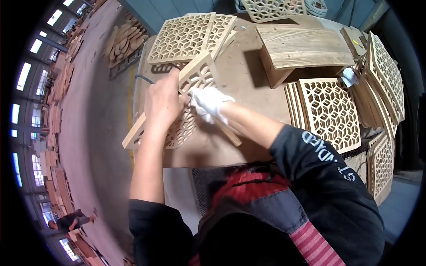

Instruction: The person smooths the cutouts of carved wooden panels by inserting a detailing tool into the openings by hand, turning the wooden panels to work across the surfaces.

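A wooden lattice panel with hexagon-like cut-outs is tilted above the worktable in front of me. My left hand, bare, is closed around its solid edge on the left. Against the openwork, near the panel's middle, my right hand in a white glove has its fingers pressed together; what they hold, if anything, is hidden. A wooden strip sticks out below the glove, and I cannot tell whether it belongs to the panel.
More lattice panels lie at the back left. A small wooden bench stands at the back right, beside stacked panels and leaning ones. Wood pieces are piled on the left, and a person is far off.
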Demonstrator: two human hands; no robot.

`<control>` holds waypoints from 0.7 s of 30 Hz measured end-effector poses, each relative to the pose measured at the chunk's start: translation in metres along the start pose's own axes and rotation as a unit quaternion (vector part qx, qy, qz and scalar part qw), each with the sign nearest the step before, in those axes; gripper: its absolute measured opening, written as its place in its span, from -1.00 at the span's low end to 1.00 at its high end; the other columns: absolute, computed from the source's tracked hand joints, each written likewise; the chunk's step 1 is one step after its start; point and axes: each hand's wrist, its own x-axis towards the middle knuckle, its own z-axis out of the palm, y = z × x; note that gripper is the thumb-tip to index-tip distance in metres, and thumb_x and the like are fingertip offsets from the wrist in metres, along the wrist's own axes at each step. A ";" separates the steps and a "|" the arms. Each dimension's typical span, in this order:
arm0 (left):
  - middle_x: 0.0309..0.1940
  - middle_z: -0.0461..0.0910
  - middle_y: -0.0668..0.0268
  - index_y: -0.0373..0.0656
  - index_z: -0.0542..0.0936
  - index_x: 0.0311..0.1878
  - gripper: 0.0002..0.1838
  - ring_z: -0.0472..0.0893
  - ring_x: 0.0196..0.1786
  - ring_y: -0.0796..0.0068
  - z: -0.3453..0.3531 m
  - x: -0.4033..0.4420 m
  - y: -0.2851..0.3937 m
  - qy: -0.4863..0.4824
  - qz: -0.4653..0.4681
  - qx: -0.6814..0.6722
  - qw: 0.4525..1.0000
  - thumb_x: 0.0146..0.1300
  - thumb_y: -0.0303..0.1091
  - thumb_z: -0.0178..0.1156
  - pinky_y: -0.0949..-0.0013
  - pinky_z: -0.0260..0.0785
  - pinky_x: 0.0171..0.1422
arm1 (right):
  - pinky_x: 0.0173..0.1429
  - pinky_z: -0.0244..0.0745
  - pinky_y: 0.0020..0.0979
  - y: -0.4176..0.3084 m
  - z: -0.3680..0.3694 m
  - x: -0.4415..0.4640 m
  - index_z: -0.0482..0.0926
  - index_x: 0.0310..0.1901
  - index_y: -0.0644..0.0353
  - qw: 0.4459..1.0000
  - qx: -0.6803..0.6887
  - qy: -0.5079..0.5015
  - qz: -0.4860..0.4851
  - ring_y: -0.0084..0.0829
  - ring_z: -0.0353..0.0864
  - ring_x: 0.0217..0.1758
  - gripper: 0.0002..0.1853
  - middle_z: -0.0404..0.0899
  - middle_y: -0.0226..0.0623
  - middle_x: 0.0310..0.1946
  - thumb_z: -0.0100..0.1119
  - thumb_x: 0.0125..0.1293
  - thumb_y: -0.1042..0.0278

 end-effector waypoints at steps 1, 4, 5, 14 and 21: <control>-0.34 0.60 -0.01 -0.22 0.44 -0.13 -0.40 0.58 -0.15 -0.12 0.004 0.000 -0.006 0.013 0.015 0.000 1.000 -0.23 -0.33 0.58 -0.05 0.37 -0.06 | -0.74 0.09 -0.39 0.005 0.000 0.001 0.39 -0.57 0.06 1.000 0.006 -0.003 0.004 -0.49 0.20 -0.83 -0.48 0.29 -0.44 -0.78 -0.11 0.51 -0.09; -0.35 0.60 -0.01 -0.21 0.44 -0.13 -0.40 0.57 -0.17 -0.13 0.002 0.006 -0.011 0.001 0.011 -0.010 1.000 -0.23 -0.33 0.58 -0.05 0.37 -0.07 | -0.70 0.12 -0.39 0.004 -0.008 -0.033 0.43 -0.53 0.06 0.993 -0.116 -0.019 0.006 -0.52 0.24 -0.81 -0.45 0.32 -0.46 -0.77 -0.09 0.50 -0.21; -0.35 0.60 -0.02 -0.22 0.44 -0.13 -0.40 0.57 -0.16 -0.15 0.003 0.007 -0.012 0.001 0.017 -0.012 1.000 -0.23 -0.33 0.59 -0.05 0.37 -0.06 | -0.78 0.08 -0.35 0.015 -0.014 -0.030 0.35 -0.63 0.06 0.996 -0.090 -0.016 -0.017 -0.47 0.15 -0.88 -0.37 0.23 -0.43 -0.83 -0.11 0.49 -0.25; -0.39 0.61 0.01 -0.21 0.44 -0.16 -0.42 0.58 -0.17 -0.16 -0.002 0.004 -0.005 -0.008 0.009 -0.016 1.000 -0.22 -0.33 0.58 -0.06 0.35 -0.11 | -0.80 0.01 -0.38 0.013 -0.007 -0.025 0.33 -0.64 0.03 1.000 0.002 0.000 0.009 -0.49 0.14 -0.88 -0.44 0.20 -0.47 -0.83 -0.06 0.50 -0.11; -0.31 0.65 0.02 -0.19 0.48 -0.10 -0.53 0.63 -0.13 -0.10 -0.010 0.002 0.008 -0.029 0.006 -0.015 0.999 -0.10 -0.45 0.47 -0.04 0.42 -0.01 | -0.82 0.03 -0.44 0.009 0.001 -0.002 0.40 -0.56 0.07 0.995 0.096 0.002 0.004 -0.50 0.17 -0.87 -0.52 0.27 -0.44 -0.81 -0.08 0.53 0.02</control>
